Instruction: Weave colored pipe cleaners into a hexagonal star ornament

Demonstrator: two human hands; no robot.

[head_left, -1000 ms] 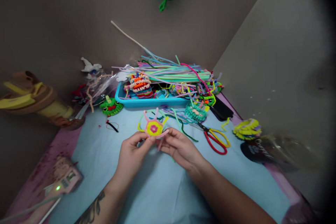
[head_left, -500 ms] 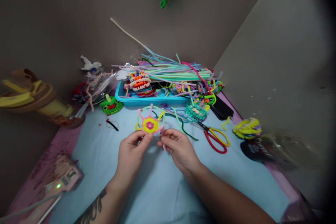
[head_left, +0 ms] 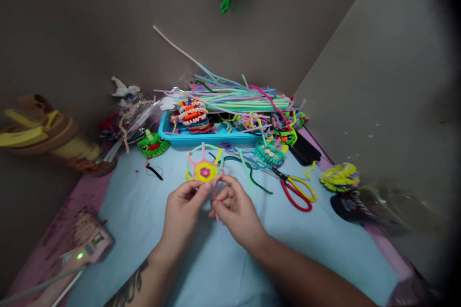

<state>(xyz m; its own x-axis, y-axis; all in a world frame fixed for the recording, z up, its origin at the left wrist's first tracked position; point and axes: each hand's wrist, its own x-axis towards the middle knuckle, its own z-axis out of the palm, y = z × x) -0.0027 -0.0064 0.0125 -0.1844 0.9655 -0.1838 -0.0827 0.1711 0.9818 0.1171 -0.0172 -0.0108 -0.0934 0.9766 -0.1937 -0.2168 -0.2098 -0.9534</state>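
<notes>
Above the table's middle, my left hand [head_left: 185, 208] pinches the lower edge of a pipe-cleaner piece [head_left: 205, 172]. It has a pink and yellow hexagon centre, spokes in pink and yellow, and a pale green outer ring. Fingers of my right hand [head_left: 239, 208] are closed on a pink pipe cleaner [head_left: 216, 194] that hangs down from the piece's lower right edge. My left thumb lies across the front of the hexagon's bottom side. The fingertips behind the piece are hidden.
A blue tray [head_left: 212, 139] heaped with pipe cleaners [head_left: 248, 101] stands behind. Scissors [head_left: 296, 192], a teal woven piece [head_left: 269, 152] and a dark phone-like slab [head_left: 305, 149] lie to the right. A lidded cup [head_left: 347, 207] is farther right, a power strip [head_left: 91, 245] at left.
My right hand has shifted slightly left and down, and the pink pipe cleaner it holds now hangs lower. The piece in my left hand has turned slightly.
</notes>
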